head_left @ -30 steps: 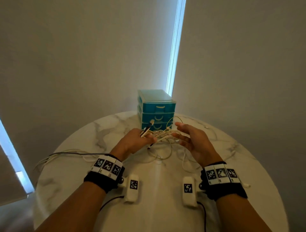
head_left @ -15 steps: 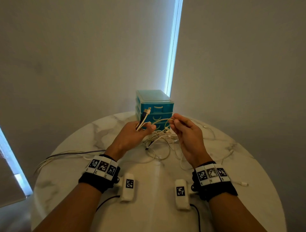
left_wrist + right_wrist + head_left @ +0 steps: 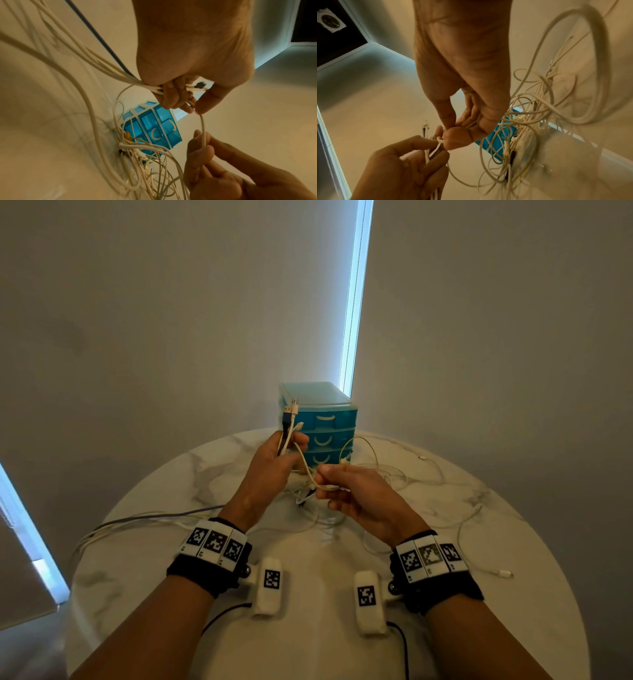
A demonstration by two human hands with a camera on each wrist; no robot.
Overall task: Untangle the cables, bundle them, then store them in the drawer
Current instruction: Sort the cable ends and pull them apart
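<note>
Clutching a bunch of white and dark cable ends (image 3: 289, 422) upright, the left hand (image 3: 274, 467) hovers before the teal plastic three-drawer chest (image 3: 325, 422). Right of it, the right hand (image 3: 359, 494) pinches one white cable (image 3: 203, 129) above the tangled white cables (image 3: 394, 474) on the round marble bench (image 3: 513, 542).

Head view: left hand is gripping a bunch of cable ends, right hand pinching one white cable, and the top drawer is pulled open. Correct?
Not quite: all three drawers of the blue drawer unit are shut, as the head view shows. The left hand does grip the cable ends, and the right hand pinches a white cable.
</note>
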